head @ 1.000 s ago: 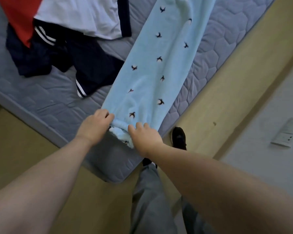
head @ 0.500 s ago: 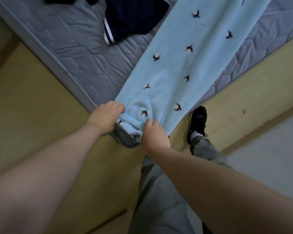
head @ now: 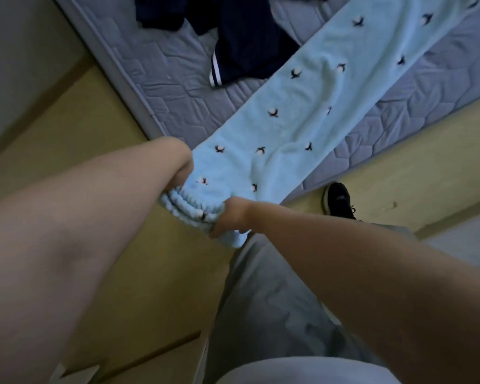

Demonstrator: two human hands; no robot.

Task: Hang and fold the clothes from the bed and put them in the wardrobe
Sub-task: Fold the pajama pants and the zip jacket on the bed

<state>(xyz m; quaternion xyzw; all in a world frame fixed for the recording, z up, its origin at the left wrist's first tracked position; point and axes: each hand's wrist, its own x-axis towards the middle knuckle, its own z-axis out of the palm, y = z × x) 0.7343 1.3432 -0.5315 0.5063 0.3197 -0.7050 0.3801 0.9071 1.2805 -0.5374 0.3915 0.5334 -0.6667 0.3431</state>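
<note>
The right hand (head: 230,217) pinches one corner of the gathered, ribbed elastic hem of the fluffy pale-blue trousers (head: 288,120), and the left hand (head: 183,169) curls round the other. The trousers stretch back onto the quilted grey mattress (head: 172,79), beside a navy white-striped garment (head: 247,45).

Pale blue trousers (head: 302,115) are bearing scattered dark-and-white motifs — the grey-blue mattress (head: 164,79) is showing hexagon quilting, the navy garment (head: 247,45) white stripes.

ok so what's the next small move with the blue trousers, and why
Probably lift the gathered end of the light blue trousers up and back: the left hand and right hand grip it past the mattress corner, while the rest lies stretched on the mattress.
</note>
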